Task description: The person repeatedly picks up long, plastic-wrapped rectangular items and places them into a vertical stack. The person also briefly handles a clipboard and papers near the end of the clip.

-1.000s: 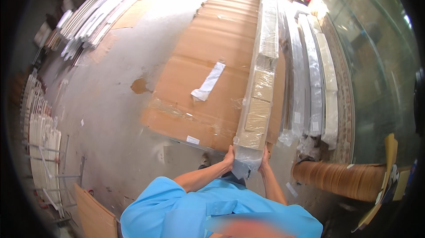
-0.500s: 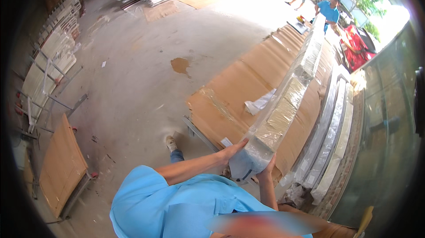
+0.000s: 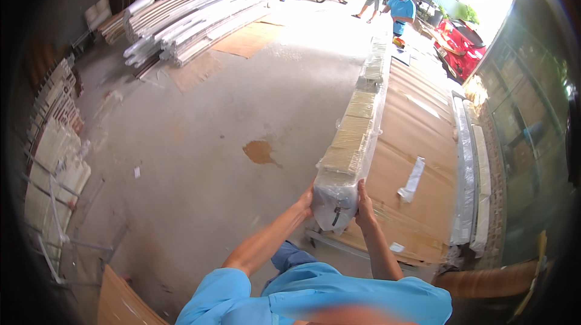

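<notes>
A long, box-shaped package (image 3: 348,151), wrapped in clear plastic film, stretches from me toward the far side. Its near end is between my two hands. My left hand (image 3: 307,199) grips the left side of that end, while my right hand (image 3: 363,207) is closed against the right side. At the far end stands a person in a blue shirt (image 3: 401,8); bright light and the package hide how their hands meet it. The package is held along the left edge of a cardboard-covered table (image 3: 417,143).
Wrapped lengths (image 3: 465,173) lie right of the table, by a glass panel (image 3: 526,131). Stacked long profiles (image 3: 193,25) lie far left. Metal frames (image 3: 57,204) stand at the left. Two other people and a red vehicle (image 3: 460,46) are at the back.
The package has moved left, from above the middle of the cardboard to the table's left edge. Both my hands moved with it, and the person in blue also shifted left.
</notes>
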Motion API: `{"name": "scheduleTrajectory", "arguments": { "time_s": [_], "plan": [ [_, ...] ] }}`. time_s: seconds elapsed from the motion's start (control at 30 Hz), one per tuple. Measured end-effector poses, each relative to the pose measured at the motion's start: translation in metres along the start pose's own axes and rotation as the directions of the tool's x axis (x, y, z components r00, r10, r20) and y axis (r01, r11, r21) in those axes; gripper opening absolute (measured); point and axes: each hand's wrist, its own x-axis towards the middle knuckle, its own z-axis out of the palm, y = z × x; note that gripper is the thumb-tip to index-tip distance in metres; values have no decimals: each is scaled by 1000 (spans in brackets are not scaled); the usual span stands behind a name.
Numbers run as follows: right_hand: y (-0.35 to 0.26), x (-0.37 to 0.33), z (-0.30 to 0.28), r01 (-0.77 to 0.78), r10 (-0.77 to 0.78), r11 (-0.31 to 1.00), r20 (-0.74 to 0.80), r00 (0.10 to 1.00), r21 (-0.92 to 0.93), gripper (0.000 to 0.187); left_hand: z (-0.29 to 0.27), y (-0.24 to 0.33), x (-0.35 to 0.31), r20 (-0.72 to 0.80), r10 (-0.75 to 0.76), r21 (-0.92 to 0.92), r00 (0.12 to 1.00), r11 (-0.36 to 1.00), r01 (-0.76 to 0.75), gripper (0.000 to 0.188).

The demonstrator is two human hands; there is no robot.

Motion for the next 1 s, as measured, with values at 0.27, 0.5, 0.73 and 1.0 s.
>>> {"name": "scheduleTrajectory", "arguments": {
  "time_s": [0.27,0.5,0.73,1.0],
  "plan": [
    [86,127,216,-31,49,946,-47,998,323,81,-228,151,-8,-236,-154,-36,960,988,150,68],
    [94,228,456,-109,141,874,-34,989,473,76,-372,360,-37,-368,-240,-71,898,970,231,63],
    [95,338,627,-276,254,623,145,956,732,75,-439,542,-52,-462,-127,112,878,973,200,61],
    [81,456,829,-342,273,574,220,937,744,65,-544,757,-34,-469,-144,137,871,963,233,61]
  ]
}}
